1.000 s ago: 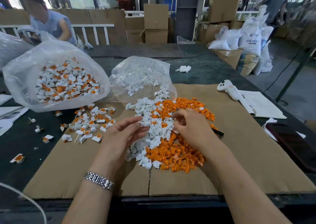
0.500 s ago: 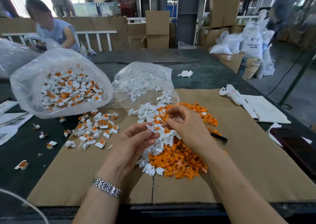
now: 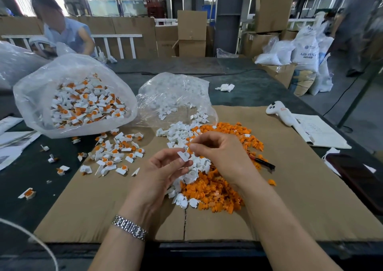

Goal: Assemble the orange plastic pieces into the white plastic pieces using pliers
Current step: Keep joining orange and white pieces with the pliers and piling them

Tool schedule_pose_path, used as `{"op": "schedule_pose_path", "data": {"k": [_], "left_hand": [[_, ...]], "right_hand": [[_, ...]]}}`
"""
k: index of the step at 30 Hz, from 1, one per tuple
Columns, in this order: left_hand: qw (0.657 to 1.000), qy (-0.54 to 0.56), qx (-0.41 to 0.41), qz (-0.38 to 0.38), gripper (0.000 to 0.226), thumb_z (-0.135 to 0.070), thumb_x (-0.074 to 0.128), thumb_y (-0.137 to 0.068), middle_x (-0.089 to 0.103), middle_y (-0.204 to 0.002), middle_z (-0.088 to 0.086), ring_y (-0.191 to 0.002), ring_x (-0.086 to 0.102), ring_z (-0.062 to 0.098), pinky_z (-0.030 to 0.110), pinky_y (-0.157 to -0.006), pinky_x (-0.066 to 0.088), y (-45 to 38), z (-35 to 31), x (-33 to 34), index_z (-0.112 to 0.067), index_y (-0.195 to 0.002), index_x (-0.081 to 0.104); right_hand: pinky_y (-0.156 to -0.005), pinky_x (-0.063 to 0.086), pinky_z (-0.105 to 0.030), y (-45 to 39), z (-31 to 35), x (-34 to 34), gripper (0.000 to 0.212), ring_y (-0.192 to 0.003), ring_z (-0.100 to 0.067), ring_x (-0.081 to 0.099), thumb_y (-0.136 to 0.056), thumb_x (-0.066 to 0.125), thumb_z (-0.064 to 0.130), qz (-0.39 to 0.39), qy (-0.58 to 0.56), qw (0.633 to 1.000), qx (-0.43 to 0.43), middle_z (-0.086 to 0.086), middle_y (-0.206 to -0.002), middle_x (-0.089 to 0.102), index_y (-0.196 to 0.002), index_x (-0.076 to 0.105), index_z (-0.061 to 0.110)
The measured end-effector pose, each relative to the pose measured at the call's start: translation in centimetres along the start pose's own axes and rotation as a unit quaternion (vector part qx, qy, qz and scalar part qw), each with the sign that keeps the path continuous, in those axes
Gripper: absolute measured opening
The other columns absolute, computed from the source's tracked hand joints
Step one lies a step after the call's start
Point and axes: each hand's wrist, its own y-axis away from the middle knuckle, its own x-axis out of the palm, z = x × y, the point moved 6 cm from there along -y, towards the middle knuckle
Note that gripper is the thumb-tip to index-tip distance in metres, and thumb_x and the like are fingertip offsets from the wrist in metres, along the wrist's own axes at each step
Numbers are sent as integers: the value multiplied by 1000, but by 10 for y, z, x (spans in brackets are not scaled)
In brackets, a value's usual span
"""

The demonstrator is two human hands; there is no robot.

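Note:
A mixed heap lies on the cardboard sheet [image 3: 290,188]: loose orange pieces [image 3: 215,190] and loose white pieces [image 3: 178,134]. My left hand [image 3: 163,171] pinches one white piece [image 3: 183,155] just above the heap. My right hand [image 3: 219,152] meets it from the right, fingertips pinched on a small orange piece [image 3: 189,151] that is mostly hidden. Black-handled pliers [image 3: 264,162] lie on the cardboard behind my right wrist. Assembled white-and-orange pieces [image 3: 116,154] are scattered to the left.
A clear bag of assembled pieces [image 3: 83,103] stands at the left, a bag of white pieces [image 3: 176,96] behind the heap. A white handheld device [image 3: 279,111] and papers [image 3: 319,132] lie at the right. Another person [image 3: 62,28] works at the far left.
Both hands lifted off the heap and came together; the left now pinches a white piece and the right brings an orange piece against it.

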Motion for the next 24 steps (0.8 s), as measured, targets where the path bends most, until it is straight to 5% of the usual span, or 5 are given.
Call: {"op": "schedule_pose_path", "data": {"k": [8,14,21,24], "left_hand": [[1000,-25,10,-6,21,-7,75,-76,78,-100,20,-86,78,23,17,-62,57,5,-5,1,-12,-95,82],[980,-181,82,-24,20,-15,76,-88,81,-101,3,-93,78,21,20,-76,59,5,-14,1,-30,-100,82],[999,-37,19,-14,25,-15,81,-69,77,-103,22,-89,77,28,24,-74,61,7,-9,3,-11,-94,80],[1000,-24,-7,-18,13,-7,78,-80,76,-101,24,-83,75,26,23,-69,60,10,-5,2,-9,-92,78]], "right_hand": [[-72,53,-16,4,3,13,4,-78,0,63,-93,70,20,-8,184,982,-43,13,-82,67,-92,69,24],[-72,53,-23,8,7,18,9,-79,-6,59,-96,63,20,-20,236,968,-77,9,-88,62,-103,67,24],[-78,53,-19,10,3,10,15,-83,-6,64,-91,72,21,42,156,984,-75,10,-87,68,-106,73,25],[-77,52,-18,10,4,8,16,-81,-5,64,-88,77,22,47,167,981,-92,9,-84,68,-103,74,23]]}}
